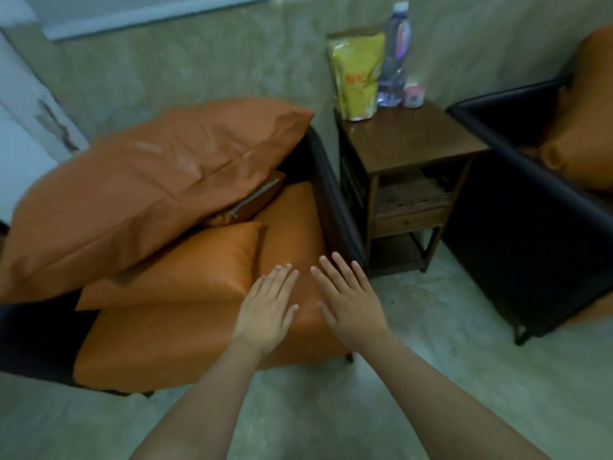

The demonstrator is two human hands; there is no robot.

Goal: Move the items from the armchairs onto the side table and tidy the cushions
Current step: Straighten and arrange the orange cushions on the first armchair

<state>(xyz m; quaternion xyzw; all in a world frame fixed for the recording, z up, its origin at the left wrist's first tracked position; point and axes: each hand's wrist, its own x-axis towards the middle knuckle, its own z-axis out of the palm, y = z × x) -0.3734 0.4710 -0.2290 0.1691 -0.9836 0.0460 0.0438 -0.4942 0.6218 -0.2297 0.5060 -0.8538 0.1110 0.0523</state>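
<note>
The left armchair (pixel 335 207) has an orange seat cushion (pixel 185 340). A big orange cushion (pixel 142 184) leans over its back, and a smaller orange cushion (pixel 185 270) lies beneath it on the seat. My left hand (pixel 268 307) and my right hand (pixel 348 297) lie flat with straight fingers over the seat's front right corner, holding nothing. On the wooden side table (pixel 418 144) stand a yellow pouch (pixel 358 74), a water bottle (pixel 394 54) and a small pink roll (pixel 414 94).
A second dark armchair (pixel 517 200) with an orange cushion (pixel 580 127) stands to the right of the table. The table has a lower shelf and a drawer (pixel 411 220). The pale tiled floor (pixel 431 327) lies in front.
</note>
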